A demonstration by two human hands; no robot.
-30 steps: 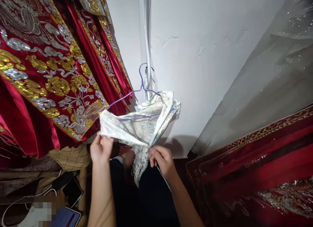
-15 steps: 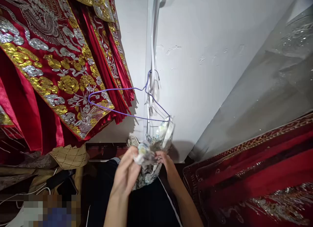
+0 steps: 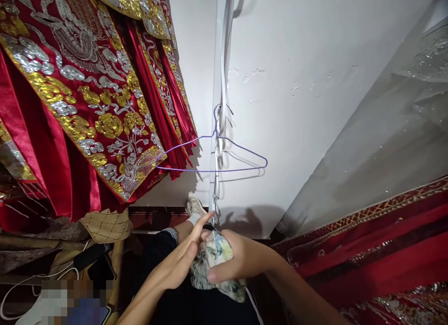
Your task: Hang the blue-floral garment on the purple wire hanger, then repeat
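A crumpled floral cloth [image 3: 220, 252], white with green, blue and yellow, hangs over my lap at the bottom middle. My right hand [image 3: 234, 257] is wrapped round it, the thumb in front and the fingers hidden behind. At its left side my left hand [image 3: 185, 259] has its fingers stretched out flat; whether it touches the fabric I cannot tell. Above both hands a bare purple wire hanger [image 3: 210, 170] hangs from the white strap [image 3: 224, 77] against the wall.
A red gown [image 3: 115, 96] with gold and silver embroidery hangs at left. Red embroidered fabric [image 3: 378, 236] lies at lower right, beneath clear plastic sheeting [image 3: 381, 133]. A stool or shelf at lower left holds a tan quilted item [image 3: 108, 226], a black device [image 3: 91, 255] and white cables.
The floral cloth has come off the hanger's right end and moved down to my lap. The hanger has swung level. My left hand has opened; my right hand has gathered the cloth.
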